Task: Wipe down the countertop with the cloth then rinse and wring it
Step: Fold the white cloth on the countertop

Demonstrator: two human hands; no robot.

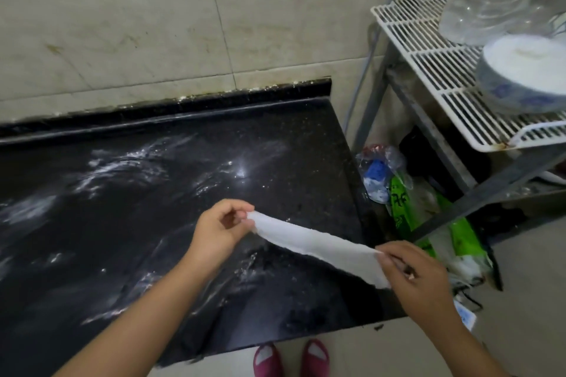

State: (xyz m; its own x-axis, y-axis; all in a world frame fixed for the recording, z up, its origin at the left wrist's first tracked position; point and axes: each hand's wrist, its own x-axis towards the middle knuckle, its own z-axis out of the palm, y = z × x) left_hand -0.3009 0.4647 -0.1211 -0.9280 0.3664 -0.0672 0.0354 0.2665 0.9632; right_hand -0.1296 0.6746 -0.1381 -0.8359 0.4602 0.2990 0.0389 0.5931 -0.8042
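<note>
Grip: left hand (pixel 218 231), right hand (pixel 412 271) pinch cloth (pixel 315 243) ends (taut) | countertop (pixel 153 208) wet | bag writing unreadable

The cloth (pixel 315 246) was white and thin, stretched out into a long, slightly sagging band between the two hands, held up above the countertop (pixel 128 223). Its upper end was pinched at the left hand (pixel 222 228), its lower, wider end gripped at the right hand (pixel 419 277). The countertop was black speckled stone, glossy and wet, streaked with whitish smears lying mostly beyond and left of the left hand.
</note>
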